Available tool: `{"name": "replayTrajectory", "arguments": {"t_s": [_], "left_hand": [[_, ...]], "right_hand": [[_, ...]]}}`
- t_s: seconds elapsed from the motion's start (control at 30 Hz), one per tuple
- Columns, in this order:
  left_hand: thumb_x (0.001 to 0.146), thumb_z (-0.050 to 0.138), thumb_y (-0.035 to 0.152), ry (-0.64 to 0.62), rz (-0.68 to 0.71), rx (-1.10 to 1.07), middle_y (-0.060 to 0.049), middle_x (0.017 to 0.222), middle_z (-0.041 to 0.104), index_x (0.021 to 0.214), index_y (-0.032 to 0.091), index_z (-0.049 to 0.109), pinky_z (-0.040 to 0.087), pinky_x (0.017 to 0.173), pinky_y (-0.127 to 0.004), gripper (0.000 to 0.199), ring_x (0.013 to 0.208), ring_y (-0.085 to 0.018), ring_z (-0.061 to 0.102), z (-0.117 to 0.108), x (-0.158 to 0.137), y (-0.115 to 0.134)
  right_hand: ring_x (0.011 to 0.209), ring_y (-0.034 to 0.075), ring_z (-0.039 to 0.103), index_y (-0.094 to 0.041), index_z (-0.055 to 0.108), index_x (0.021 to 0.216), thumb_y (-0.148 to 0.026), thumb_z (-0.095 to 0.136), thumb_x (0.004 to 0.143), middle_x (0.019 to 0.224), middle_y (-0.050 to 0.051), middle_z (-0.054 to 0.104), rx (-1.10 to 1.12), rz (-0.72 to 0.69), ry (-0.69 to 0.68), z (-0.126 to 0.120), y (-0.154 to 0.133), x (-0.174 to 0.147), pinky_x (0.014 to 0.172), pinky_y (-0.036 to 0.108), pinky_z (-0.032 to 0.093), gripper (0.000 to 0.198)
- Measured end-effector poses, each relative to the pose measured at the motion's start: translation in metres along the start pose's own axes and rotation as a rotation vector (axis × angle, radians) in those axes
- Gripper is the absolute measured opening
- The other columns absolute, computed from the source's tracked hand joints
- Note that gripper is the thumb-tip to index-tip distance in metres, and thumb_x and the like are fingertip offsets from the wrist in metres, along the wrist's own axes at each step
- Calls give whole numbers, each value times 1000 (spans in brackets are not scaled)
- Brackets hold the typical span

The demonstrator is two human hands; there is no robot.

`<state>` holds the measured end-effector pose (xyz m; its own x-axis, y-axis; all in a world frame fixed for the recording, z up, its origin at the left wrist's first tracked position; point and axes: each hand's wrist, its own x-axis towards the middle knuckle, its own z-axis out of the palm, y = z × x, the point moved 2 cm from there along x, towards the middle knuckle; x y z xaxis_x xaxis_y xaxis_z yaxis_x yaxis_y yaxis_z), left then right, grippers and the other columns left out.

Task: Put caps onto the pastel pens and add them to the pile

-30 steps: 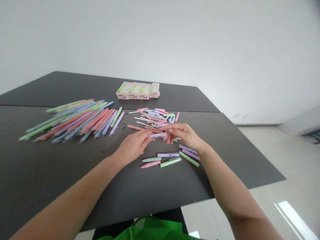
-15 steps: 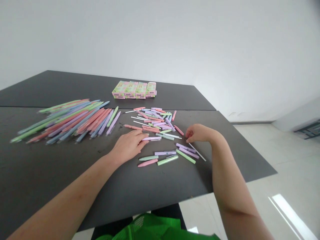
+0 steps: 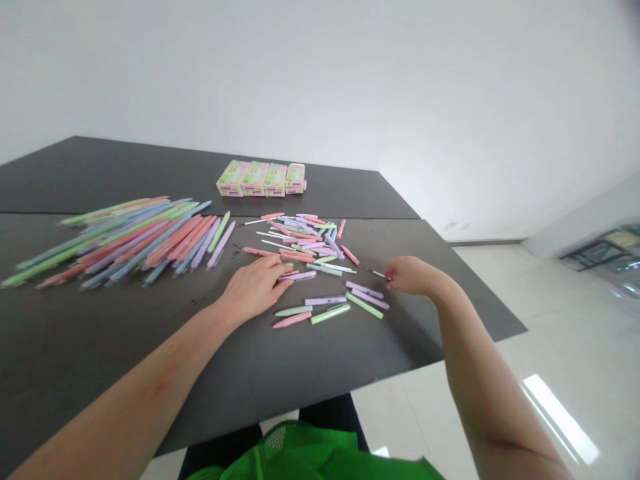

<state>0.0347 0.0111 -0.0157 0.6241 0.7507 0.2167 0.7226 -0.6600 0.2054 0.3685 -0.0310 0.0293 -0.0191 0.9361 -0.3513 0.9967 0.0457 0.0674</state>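
My left hand [image 3: 255,285] is closed round a purple pen barrel with a clip [image 3: 304,275], just above the tabletop at the near side of the loose parts. A bit of pink and green shows by its fingertips. Out to the right, my right hand [image 3: 411,275] pinches a thin white pen refill [image 3: 377,273], its dark tip pointing left. Between the hands lie a green barrel [image 3: 365,305], purple pieces [image 3: 367,289], a clear-clipped green piece [image 3: 330,314] and a pink tapered piece [image 3: 292,320]. Beyond them spreads a jumble of pastel pen parts [image 3: 305,244] and white refills.
A large pile of wrapped pastel pens [image 3: 135,240] covers the table's left part. Several pink and green boxes [image 3: 254,179] stand in a row at the back of the black table [image 3: 225,387]. A white wall rises behind, and tiled floor lies to the right.
My right hand has picked up the white refill from the table and moved slightly right with it. The left hand keeps hold of the purple barrel. The view has shifted a little.
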Motion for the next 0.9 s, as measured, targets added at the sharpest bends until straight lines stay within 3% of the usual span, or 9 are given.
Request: {"name": "replayTrajectory", "arguments": {"t_s": [0.17,0.3,0.37,0.43,0.53,0.7,0.9], "left_hand": [[94,44,30,98,83,-62,-5,112,64,110,24,67,52,82,-33,28,109,-22,59,-6,-1,7],[93,42,19,123,186,-120,-4,107,67,106,22,68,52,84,-33,29,106,-21,60,-12,-2,14],[93,40,16,119,222,-149,-4,106,67,105,22,68,51,83,-32,30,103,-20,61,-14,-2,15],[93,41,17,114,243,-186,-4,106,68,105,21,68,51,84,-31,29,102,-19,62,-16,-3,15],[93,45,21,100,269,-243,-5,111,67,109,21,66,49,91,-33,26,107,-20,61,-20,-5,19],[92,52,28,44,351,-308,-7,129,60,125,22,58,42,104,-37,34,123,-22,52,-22,-7,40],[84,66,42,-50,450,-293,-6,125,60,121,23,59,38,104,-40,43,114,-22,56,-6,-8,61]], "right_hand": [[82,21,66,-18,73,86,-11,55,68,87,8,74,2,16,9,12,-7,1,67,26,42,26],[84,22,66,-17,72,87,-15,55,73,89,9,73,16,15,92,8,-14,5,70,27,42,22],[92,24,65,-15,70,99,-21,55,78,98,13,71,1,80,220,4,-4,6,76,29,43,27],[108,29,60,-11,60,122,-26,57,80,117,19,64,-42,183,361,2,15,8,87,33,42,44],[119,33,53,-5,54,129,-29,63,80,124,25,60,-41,265,214,12,45,14,93,37,40,56],[106,25,62,-10,65,114,-31,53,90,110,17,68,7,258,192,27,63,21,85,29,43,34],[84,23,66,-11,72,86,-20,51,87,88,15,72,51,183,210,23,49,18,69,26,41,22]]}}
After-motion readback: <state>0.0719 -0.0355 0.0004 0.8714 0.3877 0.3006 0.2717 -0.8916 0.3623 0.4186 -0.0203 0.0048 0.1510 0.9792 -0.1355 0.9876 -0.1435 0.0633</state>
